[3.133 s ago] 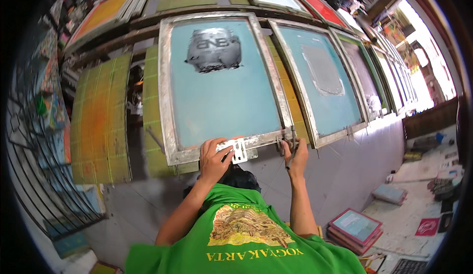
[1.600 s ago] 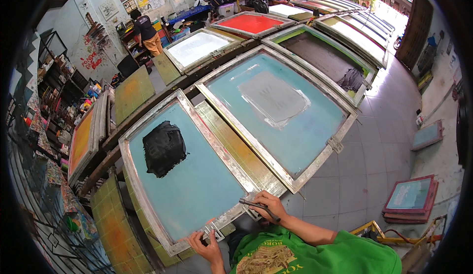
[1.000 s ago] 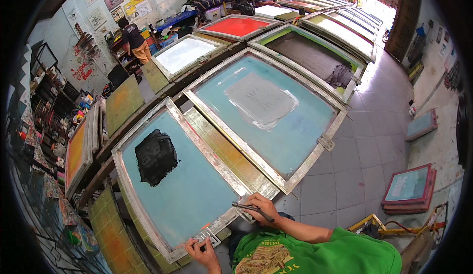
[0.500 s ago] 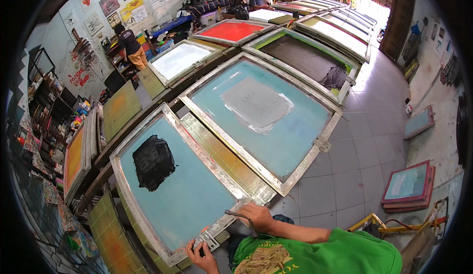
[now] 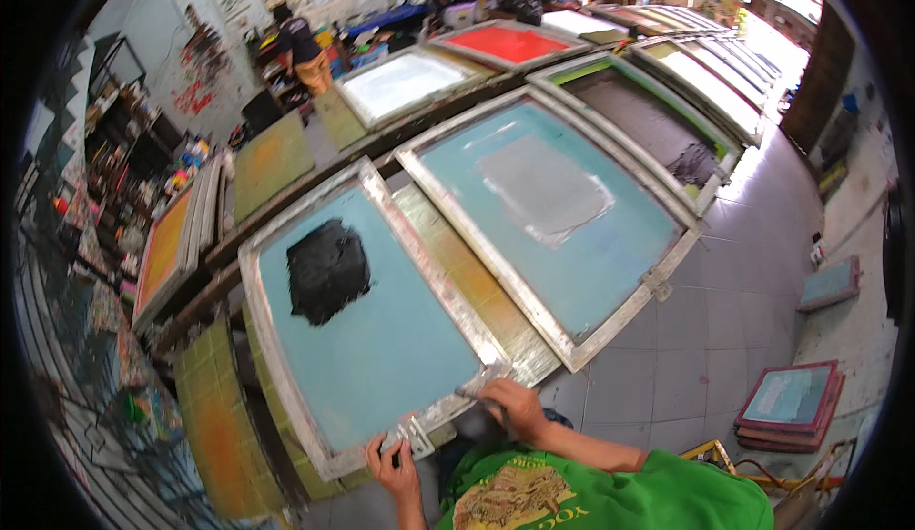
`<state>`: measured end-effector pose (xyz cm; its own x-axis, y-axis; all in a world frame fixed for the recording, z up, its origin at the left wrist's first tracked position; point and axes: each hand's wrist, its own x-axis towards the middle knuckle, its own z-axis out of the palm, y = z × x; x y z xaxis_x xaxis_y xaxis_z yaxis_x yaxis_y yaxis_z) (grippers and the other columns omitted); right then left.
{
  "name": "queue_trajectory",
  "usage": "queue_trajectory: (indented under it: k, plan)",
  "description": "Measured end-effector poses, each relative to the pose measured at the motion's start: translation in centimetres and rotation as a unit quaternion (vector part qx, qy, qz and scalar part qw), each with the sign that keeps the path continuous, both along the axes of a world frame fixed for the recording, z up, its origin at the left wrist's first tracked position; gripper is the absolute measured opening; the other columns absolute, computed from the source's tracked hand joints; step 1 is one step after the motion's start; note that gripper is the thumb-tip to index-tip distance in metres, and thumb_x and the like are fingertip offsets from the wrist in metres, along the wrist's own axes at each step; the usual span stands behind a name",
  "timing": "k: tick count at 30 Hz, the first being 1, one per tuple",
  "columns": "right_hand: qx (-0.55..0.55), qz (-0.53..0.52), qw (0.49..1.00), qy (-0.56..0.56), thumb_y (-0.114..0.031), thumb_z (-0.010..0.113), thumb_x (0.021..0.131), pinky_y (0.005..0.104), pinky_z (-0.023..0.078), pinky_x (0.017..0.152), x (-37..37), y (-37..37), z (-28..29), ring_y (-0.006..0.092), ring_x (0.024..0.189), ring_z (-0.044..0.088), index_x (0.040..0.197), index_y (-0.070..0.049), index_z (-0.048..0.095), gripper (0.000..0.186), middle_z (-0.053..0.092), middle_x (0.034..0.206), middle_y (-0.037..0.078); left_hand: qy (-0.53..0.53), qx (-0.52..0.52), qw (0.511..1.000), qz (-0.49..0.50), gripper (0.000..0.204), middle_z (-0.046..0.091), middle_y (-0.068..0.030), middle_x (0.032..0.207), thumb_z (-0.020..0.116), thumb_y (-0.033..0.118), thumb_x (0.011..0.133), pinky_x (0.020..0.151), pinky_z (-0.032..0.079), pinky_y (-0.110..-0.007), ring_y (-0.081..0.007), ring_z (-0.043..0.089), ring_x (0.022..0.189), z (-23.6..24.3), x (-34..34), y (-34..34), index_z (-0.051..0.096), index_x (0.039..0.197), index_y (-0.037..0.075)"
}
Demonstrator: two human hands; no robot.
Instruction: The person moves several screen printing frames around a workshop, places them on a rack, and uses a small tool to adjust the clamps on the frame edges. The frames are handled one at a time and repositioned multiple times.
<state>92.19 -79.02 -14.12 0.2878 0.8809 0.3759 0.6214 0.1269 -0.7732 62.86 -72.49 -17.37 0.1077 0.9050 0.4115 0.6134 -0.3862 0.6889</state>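
In front of me lies a silkscreen frame (image 5: 265, 335) with pale teal mesh, slightly tilted. A patch of black ink (image 5: 329, 271) covers part of its mesh toward the far left. At its near rail my left hand (image 5: 393, 465) grips a slotted metal bracket (image 5: 416, 438), fingertips and thumb at its left side. My right hand (image 5: 515, 406) is closed round a dark, bent metal rod tool (image 5: 469, 395), whose end reaches over the frame's near right corner. The tool's lower part is hidden by my hand.
A second teal screen (image 5: 515, 287) with a grey patch lies to the right, a metal clamp (image 5: 658, 285) on its edge. Further screens, red (image 5: 505, 46) and white (image 5: 405, 87), line the table. A person (image 5: 303, 51) stands far left. Small framed screens (image 5: 787, 401) are stacked on the floor, right.
The view has shifted, so the scene sits further right in it. Both hands stay at the frame's near rail, left on the bracket, right on the bent metal rod tool.
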Motion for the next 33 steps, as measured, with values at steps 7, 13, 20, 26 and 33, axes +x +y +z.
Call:
queue_trajectory:
  k: [7,13,20,26,33]
  plan:
    - [0.014,0.067,0.997,0.044,0.001,0.074,0.079,0.0408,0.059,0.083,0.6,0.9,0.9,0.0361,0.097,0.073,0.107,-0.004,0.075,0.029,0.075,0.113,0.014,-0.012,0.012,0.999,0.05,0.017,0.069,-0.0119,0.123,0.087,0.009,0.085,0.123,0.032,-0.06,-0.0361,0.064,0.122,0.9,0.9,-0.1,0.072,0.091,0.004]
    - [0.013,-0.014,1.0,0.014,0.002,0.08,0.082,0.0363,0.057,0.073,-1.1,1.1,0.6,0.0297,0.085,0.073,0.103,0.0,0.075,0.021,0.072,0.097,0.013,0.019,0.001,1.0,-0.005,0.021,0.067,-0.0115,0.132,0.082,0.019,0.093,0.125,0.029,-0.062,-0.0349,0.059,0.131,2.0,0.5,0.0,0.081,0.111,0.008]
    - [0.034,0.003,0.998,0.057,0.002,0.077,0.084,0.035,0.057,0.073,-1.3,1.4,0.1,0.0286,0.085,0.074,0.103,-0.002,0.075,0.02,0.074,0.101,0.014,-0.001,-0.019,1.0,-0.014,0.016,0.067,-0.0105,0.132,0.08,0.022,0.096,0.124,0.029,-0.064,-0.0354,0.059,0.131,2.0,-0.5,0.0,0.082,0.104,0.008]
    - [0.008,-0.042,0.997,0.063,-0.001,0.077,0.088,0.0348,0.057,0.072,-1.8,0.8,1.7,0.0266,0.082,0.072,0.102,0.0,0.074,0.014,0.072,0.095,0.012,0.033,-0.006,0.999,0.006,0.018,0.063,-0.0102,0.125,0.083,0.023,0.093,0.124,0.027,-0.062,-0.0366,0.059,0.13,1.4,-0.1,0.1,0.075,0.101,0.008]
    - [-0.028,-0.118,0.991,0.057,-0.009,0.084,0.088,0.0348,0.052,0.066,1.3,0.1,0.3,0.0241,0.073,0.065,0.095,0.001,0.069,0.02,0.069,0.098,0.013,0.051,0.003,0.999,0.007,0.024,0.06,-0.0109,0.137,0.083,0.028,0.092,0.125,0.022,-0.065,-0.0377,0.053,0.137,3.0,1.9,-0.4,0.079,0.11,0.012]
